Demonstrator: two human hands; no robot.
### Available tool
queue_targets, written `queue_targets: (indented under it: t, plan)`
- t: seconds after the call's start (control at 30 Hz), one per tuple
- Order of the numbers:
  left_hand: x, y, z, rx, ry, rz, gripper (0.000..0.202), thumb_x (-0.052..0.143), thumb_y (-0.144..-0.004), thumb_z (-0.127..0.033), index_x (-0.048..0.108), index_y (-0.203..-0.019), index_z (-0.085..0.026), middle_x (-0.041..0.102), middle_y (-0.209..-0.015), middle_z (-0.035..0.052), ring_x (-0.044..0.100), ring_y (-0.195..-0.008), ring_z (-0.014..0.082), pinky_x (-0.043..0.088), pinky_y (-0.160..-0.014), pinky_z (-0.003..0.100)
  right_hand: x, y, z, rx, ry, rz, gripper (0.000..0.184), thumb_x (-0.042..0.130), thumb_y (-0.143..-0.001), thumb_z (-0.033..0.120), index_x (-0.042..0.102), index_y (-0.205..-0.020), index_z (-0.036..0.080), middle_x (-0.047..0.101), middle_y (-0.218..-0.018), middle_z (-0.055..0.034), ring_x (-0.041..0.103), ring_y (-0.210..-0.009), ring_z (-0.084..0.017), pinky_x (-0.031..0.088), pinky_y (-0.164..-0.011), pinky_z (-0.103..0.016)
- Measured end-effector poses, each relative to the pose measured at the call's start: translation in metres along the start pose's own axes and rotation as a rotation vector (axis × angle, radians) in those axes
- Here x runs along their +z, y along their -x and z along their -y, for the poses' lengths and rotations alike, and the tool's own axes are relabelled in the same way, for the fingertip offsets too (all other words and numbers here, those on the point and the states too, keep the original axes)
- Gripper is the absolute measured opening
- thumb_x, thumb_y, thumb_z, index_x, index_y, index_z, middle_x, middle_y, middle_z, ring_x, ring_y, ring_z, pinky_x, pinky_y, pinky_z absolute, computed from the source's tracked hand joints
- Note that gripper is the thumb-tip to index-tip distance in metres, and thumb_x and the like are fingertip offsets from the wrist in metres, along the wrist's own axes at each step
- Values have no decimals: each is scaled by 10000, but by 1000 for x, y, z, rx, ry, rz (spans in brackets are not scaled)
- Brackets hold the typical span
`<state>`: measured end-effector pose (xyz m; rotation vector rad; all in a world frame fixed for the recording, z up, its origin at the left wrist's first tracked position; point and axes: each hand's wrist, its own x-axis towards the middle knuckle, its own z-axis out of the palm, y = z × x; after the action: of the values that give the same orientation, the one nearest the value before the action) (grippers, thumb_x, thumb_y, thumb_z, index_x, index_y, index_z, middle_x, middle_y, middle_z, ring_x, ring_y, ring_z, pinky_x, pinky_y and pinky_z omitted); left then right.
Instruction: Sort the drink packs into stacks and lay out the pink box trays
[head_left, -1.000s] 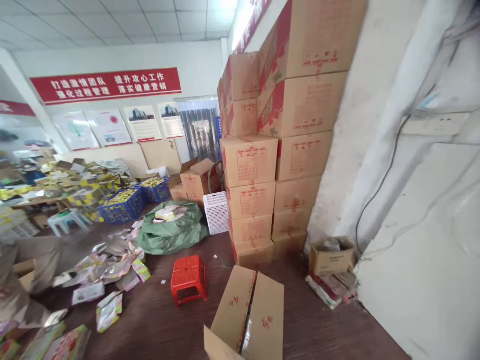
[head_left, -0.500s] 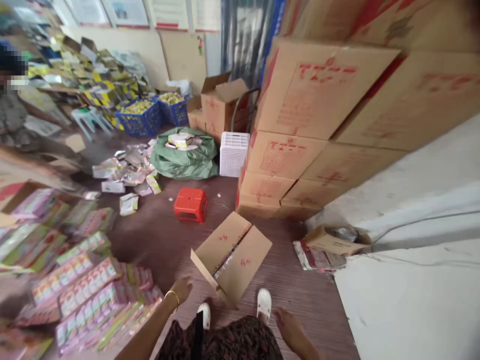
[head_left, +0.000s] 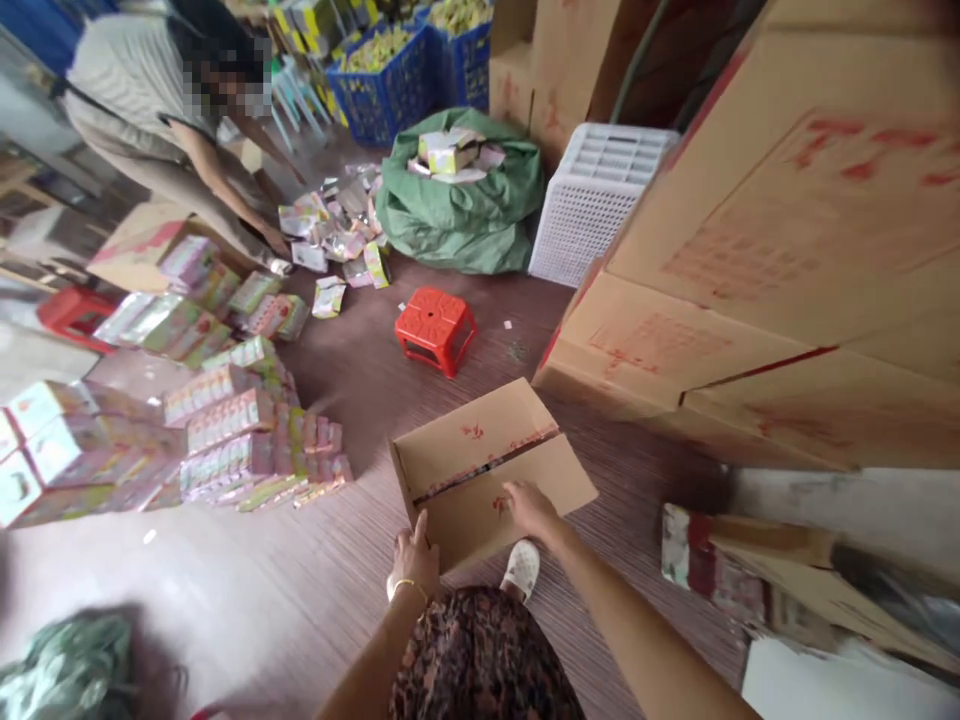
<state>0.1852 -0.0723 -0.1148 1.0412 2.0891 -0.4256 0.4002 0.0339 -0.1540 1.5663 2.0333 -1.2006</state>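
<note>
We stand on a brown wood floor [head_left: 330, 560] in a room full of boxes. Far on the left, packs [head_left: 225, 440] lie in rows. Behind them a person [head_left: 150, 110] bends down to a pile of pouches [head_left: 337, 225]. Our left hand [head_left: 415, 560] grips the near left corner of the carton [head_left: 487, 470], thumb up along its side. The carton sits on the floor just before our feet, flaps shut. Behind it stands a red stool [head_left: 436, 328], then a green sack [head_left: 465, 200]. Our right hand [head_left: 531, 510] lies open and flat on the carton top. On the right, big boxes [head_left: 787, 270] are stacked high.
</note>
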Motion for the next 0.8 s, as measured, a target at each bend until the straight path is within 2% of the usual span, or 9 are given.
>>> queue_targets:
  t: [0.1,0.17,0.27,0.37,0.5,0.57,0.63,0.7,0.8]
  plan:
    - [11,-12,-8,-46,-22,14,665,418,-928,-192,250,-1568,-258,353,-1499,175,526,-1291,265,415,-1073,342,3,-35,-12,5,74,1,463,400,-955,175,509,-1405,161,516,-1447,-120,454,-1317,-257,364,-1050,-356]
    - [20,-16,-1,-75,13,66,674,401,-922,-156,238,-1571,-237,409,-1461,188,558,-1254,264,437,-1039,333,11,-55,-16,-13,128,14,451,414,-963,205,518,-1401,196,475,-1491,-110,386,-1382,-268,334,-1085,-405]
    - [35,-20,30,-99,151,76,746,433,-913,-160,129,-1592,-209,565,-1288,157,619,-1152,232,473,-961,289,24,-76,-18,-23,205,30,405,394,-987,246,572,-1345,179,499,-1462,-144,347,-1406,-310,239,-1130,-531]
    - [44,-25,80,-180,170,48,685,349,-957,-205,110,-1596,-266,546,-1293,133,655,-1060,210,501,-910,301,29,-76,-16,-47,311,-23,440,324,-1017,332,662,-1196,114,599,-1314,-195,450,-1306,-334,201,-1132,-560]
    - [44,-32,142,-218,-109,28,642,336,-951,-180,258,-1556,-377,349,-1521,117,554,-1213,270,491,-949,392,36,-26,-19,-24,436,49,589,239,-1020,415,739,-981,105,685,-1080,-198,591,-1109,-313,399,-985,-457]
    - [41,-36,155,-168,-264,9,634,365,-933,-151,338,-1530,-363,412,-1475,125,475,-1280,304,463,-980,424,56,20,-29,37,370,170,466,322,-992,349,746,-1013,158,680,-1118,-159,609,-1097,-283,450,-923,-401]
    - [37,-40,151,-93,-346,-41,577,349,-924,-123,465,-1470,-270,499,-1371,154,456,-1277,314,431,-1006,438,91,69,-48,86,257,323,351,445,-925,248,722,-1139,215,649,-1233,-116,586,-1183,-255,452,-974,-361]
    - [36,-43,137,-4,-336,-89,500,322,-916,-104,594,-1334,-141,550,-1282,184,469,-1250,317,392,-1048,453,132,109,-70,160,198,397,521,557,-845,172,590,-1365,181,464,-1498,-123,417,-1400,-255,365,-1119,-322]
    - [47,-50,112,28,-60,-58,432,373,-867,-86,649,-1199,-80,584,-1219,218,521,-1188,326,391,-1053,477,178,127,-94,323,298,355,646,496,-870,120,401,-1509,147,304,-1600,-122,320,-1465,-256,348,-1147,-319]
